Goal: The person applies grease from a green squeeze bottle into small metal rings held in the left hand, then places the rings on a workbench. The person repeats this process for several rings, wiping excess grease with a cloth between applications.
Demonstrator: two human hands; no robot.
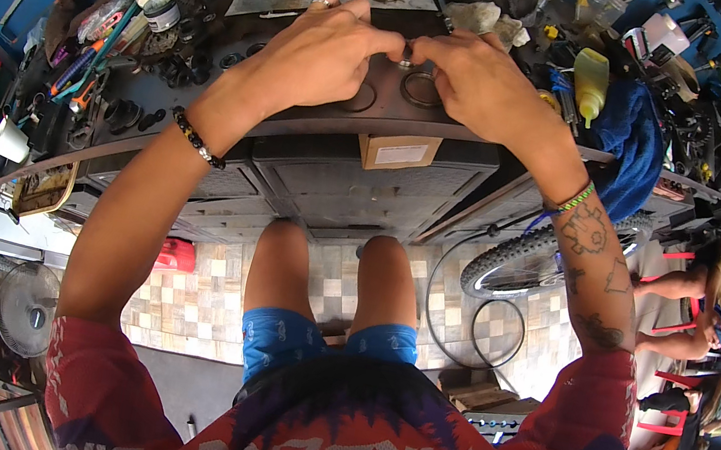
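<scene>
Both hands on metal part

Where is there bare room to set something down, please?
On the workbench, a small bare patch lies between the thin ring and thicker ring. Tiled floor is bare between the red object and left leg. Crowded: around white jar, yellow bottle, blue cloth.

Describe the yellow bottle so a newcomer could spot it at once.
Find the dark workbench, then the blue cloth draped over its front edge, to the right of the person's right hand. The yellow bottle is just left of that cloth. Unlike the crumpled cloth, it has a smooth body tapering to a narrow nozzle that points toward the front edge.
</scene>
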